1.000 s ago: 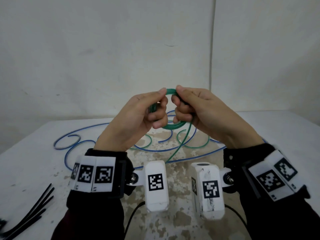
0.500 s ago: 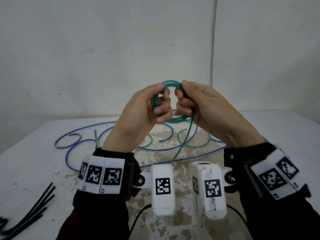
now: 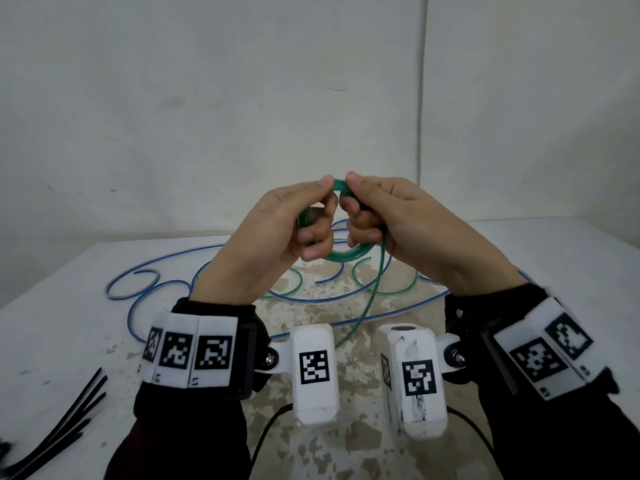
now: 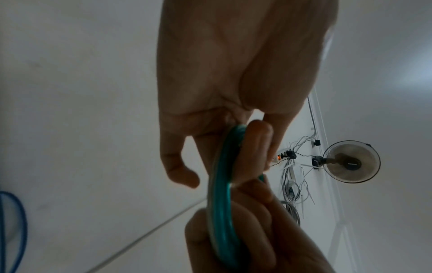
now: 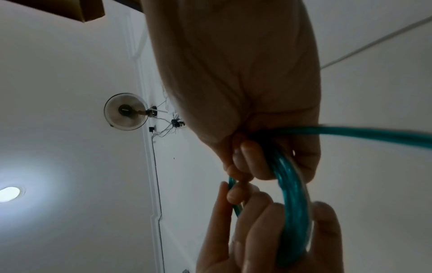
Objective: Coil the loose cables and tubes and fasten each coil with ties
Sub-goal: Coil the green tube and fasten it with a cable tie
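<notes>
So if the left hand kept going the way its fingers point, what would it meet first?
Probably the right hand: the left hand faces it across the green tube coil both grip, fingertips nearly touching. Depth is unclear.

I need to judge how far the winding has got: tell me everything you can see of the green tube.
The green tube is thin, glossy, translucent plastic. Part is wound into a small multi-turn coil held above the table, gripped by the left hand and right hand. A loose tail hangs from the right hand toward the table. No tie is on it.

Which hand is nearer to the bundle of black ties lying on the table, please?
Left. The left hand is raised on the same side as the black ties, which lie at the table's near left edge; the right hand is farther across. Both grip the green coil.
</notes>
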The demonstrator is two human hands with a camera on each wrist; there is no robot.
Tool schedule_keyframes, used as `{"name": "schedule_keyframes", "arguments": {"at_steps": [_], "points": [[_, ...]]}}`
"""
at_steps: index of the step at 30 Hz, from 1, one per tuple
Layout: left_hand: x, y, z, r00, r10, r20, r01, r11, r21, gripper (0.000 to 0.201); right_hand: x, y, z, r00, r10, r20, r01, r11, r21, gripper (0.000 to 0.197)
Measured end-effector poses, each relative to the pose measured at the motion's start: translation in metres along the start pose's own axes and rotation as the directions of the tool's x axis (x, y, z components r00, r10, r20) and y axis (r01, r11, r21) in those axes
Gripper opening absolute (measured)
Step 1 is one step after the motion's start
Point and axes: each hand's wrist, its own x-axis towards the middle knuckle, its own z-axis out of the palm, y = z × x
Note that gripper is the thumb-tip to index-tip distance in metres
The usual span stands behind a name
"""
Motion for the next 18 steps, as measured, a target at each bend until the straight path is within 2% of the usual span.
{"name": "schedule_keyframes", "arguments": {"at_steps": [2,4,6,8,10,13,15,18], "points": [[-0.003,0.000,-0.002,0.999,-0.008,0.036,0.006,0.999,0.054,0.032,-0.001,0.001,0.000,0.999,0.021,0.028,-0.020,0.999,-0.046,0.038],[-0.002,0.000,-0.003,0.999,0.050,0.023,-0.052,0.994,0.098,0.030,0.000,0.001,0.002,0.999,0.031,0.017,-0.031,0.999,-0.029,0.038],[0.001,-0.002,0.000,0.986,0.157,-0.053,-0.152,0.985,0.087,0.031,0.002,0.000,0.003,0.999,0.037,-0.035,-0.035,0.998,0.054,0.039],[0.004,-0.004,0.004,0.964,0.214,-0.155,-0.217,0.976,0.002,0.032,0.002,-0.001,0.002,0.997,0.036,-0.063,-0.027,0.991,0.135,0.041],[0.006,-0.003,0.007,0.975,0.161,-0.154,-0.177,0.980,-0.093,0.032,0.001,-0.003,-0.001,0.998,0.031,-0.050,-0.022,0.986,0.168,0.041],[0.003,-0.002,0.004,1.000,0.028,-0.004,-0.029,0.997,-0.075,0.031,-0.001,-0.004,-0.002,0.999,0.030,-0.022,-0.027,0.993,0.114,0.040],[0.002,-0.004,0.004,0.998,0.064,0.027,-0.064,0.998,0.009,0.029,0.000,-0.004,0.000,0.999,0.034,-0.014,-0.032,0.995,0.093,0.040],[0.005,-0.005,0.008,0.984,0.161,-0.074,-0.163,0.986,-0.024,0.030,0.001,-0.003,0.003,0.999,0.012,-0.052,-0.005,0.992,0.128,0.040]]}}
